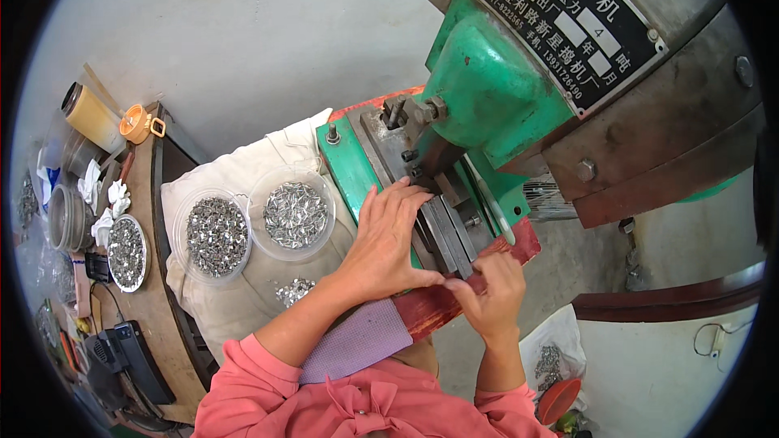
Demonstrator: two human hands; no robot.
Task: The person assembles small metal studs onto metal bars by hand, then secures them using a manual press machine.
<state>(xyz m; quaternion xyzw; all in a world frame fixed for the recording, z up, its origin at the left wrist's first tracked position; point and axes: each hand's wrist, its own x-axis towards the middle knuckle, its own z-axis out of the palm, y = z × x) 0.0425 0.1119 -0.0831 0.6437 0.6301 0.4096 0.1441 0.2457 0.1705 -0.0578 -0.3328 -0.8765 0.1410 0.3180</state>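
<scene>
My left hand [388,234] lies along the left side of a steel die [448,235] on a green punch press [497,81]. Its fingers are stretched out, their tips resting on the die's top, and its thumb reaches toward the near end. Close to that thumb, my right hand [493,290] is curled at the die's near right corner, thumb and fingers drawn together. Whatever it pinches is hidden or too small to name. A pale green stick [499,221] with a rounded end slants down beside the die, just above my right knuckles.
Left of the press, a cloth [213,169] bears two clear tubs of small metal parts [217,235] [295,215] and a loose pile [294,290]. A cluttered wooden table [154,316] stands farther left, with a white bowl [126,253]. At lower right sits a white bag [560,332].
</scene>
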